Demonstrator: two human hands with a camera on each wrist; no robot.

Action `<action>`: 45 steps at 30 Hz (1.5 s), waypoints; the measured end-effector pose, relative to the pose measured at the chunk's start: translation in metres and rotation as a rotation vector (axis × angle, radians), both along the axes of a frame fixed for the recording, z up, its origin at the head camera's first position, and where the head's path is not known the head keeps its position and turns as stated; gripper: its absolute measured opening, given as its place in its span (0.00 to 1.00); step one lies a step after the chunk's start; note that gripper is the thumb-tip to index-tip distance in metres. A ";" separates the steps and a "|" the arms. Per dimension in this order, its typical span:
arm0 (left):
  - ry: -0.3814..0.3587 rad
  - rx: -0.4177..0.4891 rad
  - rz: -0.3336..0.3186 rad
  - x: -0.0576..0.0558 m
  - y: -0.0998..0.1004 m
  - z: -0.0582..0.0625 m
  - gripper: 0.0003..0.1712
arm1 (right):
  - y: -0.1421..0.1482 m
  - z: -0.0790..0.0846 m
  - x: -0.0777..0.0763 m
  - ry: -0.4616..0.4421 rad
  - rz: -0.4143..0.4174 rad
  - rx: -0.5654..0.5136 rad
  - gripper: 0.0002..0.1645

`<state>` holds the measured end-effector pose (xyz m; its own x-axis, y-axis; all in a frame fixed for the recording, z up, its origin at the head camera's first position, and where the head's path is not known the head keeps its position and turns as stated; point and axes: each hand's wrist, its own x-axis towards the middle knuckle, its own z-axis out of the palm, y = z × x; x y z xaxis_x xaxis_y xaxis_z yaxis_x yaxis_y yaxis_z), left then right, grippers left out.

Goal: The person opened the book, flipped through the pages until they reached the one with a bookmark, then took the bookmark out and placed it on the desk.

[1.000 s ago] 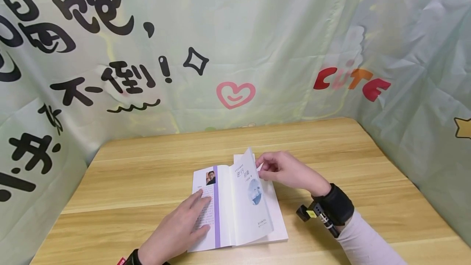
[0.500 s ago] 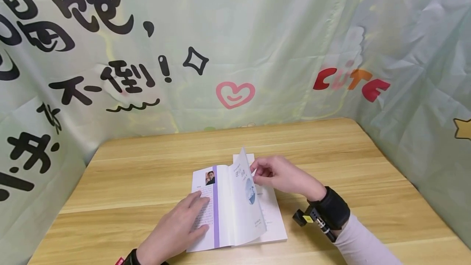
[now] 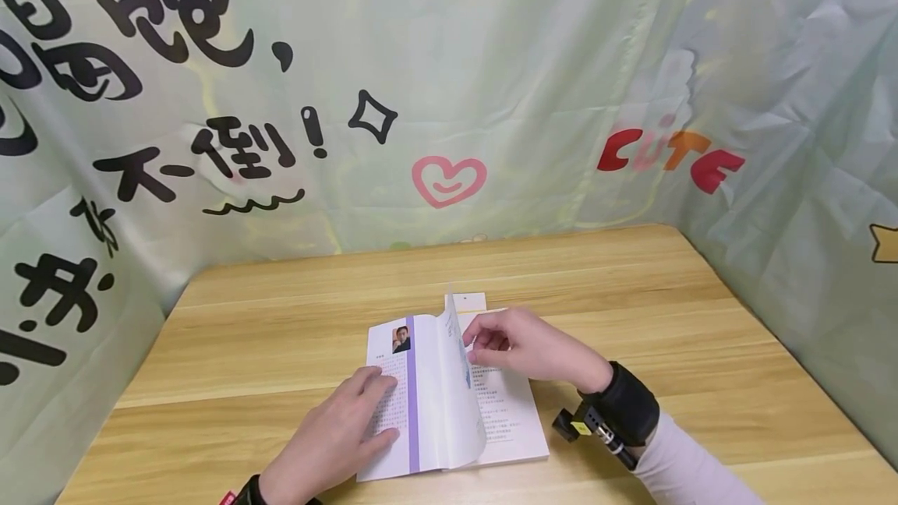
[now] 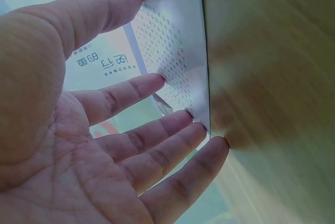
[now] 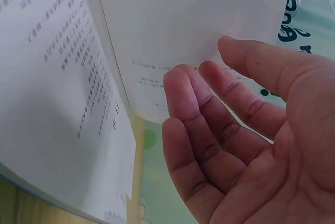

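A paperback book (image 3: 508, 431) lies spread on the wooden table, its front cover turned to the left. That cover's flap (image 3: 387, 435) shows a small portrait photo, small print and a purple stripe. My left hand (image 3: 337, 427) rests on the flap, fingers spread; the left wrist view shows its fingertips (image 4: 157, 80) on the printed text. One leaf (image 3: 463, 419) stands up, curving leftward, over a page of printed lines. My right hand (image 3: 522, 345) has its loosely bent fingertips right at the leaf's edge. In the right wrist view the leaf (image 5: 162, 20) is behind the thumb and fingers.
A white strip (image 3: 465, 301) sticks out past the book's far edge. The wooden table (image 3: 281, 333) reaches back to a pale green fabric backdrop (image 3: 533, 84) with black characters, a pink heart and coloured letters. My wrists carry black straps; a small camera (image 3: 567, 425) sits on the right one.
My right hand has moved left and slightly nearer, and the leaf has swung from leaning right to upright and curling left. Printed lines now show beneath. My left hand stays put.
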<state>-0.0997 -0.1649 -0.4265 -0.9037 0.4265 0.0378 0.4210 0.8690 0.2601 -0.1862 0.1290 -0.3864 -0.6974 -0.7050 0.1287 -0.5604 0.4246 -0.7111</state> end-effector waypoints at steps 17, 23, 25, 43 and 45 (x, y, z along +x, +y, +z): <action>0.002 0.004 0.000 0.000 -0.002 0.003 0.34 | -0.012 -0.009 0.005 -0.040 0.085 -0.022 0.10; -0.003 0.000 -0.002 -0.001 -0.004 0.003 0.34 | -0.015 -0.009 0.007 -0.051 0.090 -0.031 0.10; -0.002 0.003 -0.007 -0.002 -0.004 0.002 0.34 | -0.016 -0.009 0.008 -0.055 0.088 -0.031 0.10; 0.025 0.078 -0.073 -0.007 -0.016 0.003 0.30 | -0.022 -0.013 0.012 -0.073 0.095 -0.024 0.13; 0.026 0.081 -0.075 -0.007 -0.016 0.003 0.30 | -0.023 -0.013 0.013 -0.065 0.105 -0.032 0.13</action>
<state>-0.1065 -0.1814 -0.4237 -0.8674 0.4879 0.0975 0.4918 0.8112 0.3163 -0.1730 0.1062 -0.3996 -0.6276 -0.7708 0.1095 -0.5528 0.3421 -0.7598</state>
